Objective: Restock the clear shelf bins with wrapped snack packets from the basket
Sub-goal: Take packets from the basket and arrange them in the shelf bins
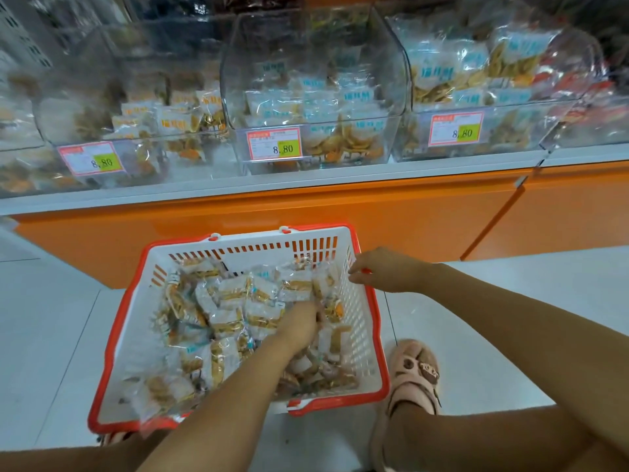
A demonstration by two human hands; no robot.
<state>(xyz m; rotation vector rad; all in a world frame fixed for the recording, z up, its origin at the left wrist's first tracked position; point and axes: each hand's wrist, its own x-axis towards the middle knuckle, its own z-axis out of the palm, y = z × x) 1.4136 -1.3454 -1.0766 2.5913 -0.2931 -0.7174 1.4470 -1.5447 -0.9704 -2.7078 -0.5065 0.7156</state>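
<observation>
- Left clear bin (pixel 136 140): on the shelf up and away from the left hand; part filled with orange-printed packets, room left on top.
- Basket (pixel 114 338): red-rimmed, white, on the floor under both hands.
- Wrapped snack packets (pixel 231 301): loose heap in the basket, just left of and under the left hand.
- Left hand (pixel 299 323): plunged into the heap, fingers buried; whether they have closed on a packet cannot be told.
- Middle clear bin (pixel 316 121): straight above the left hand; about half full of blue-printed packets.
- Right hand (pixel 384 270): fingers curled over the basket's right rim, apparently holding it steady.
- Right clear bin (pixel 510 105): above and beyond the right hand; piled high.
- Step, as judged: gathering a handful. Next calls for a firm hold on slippery wrappers, a lift clear of the rim, and a bin matching the print.
</observation>
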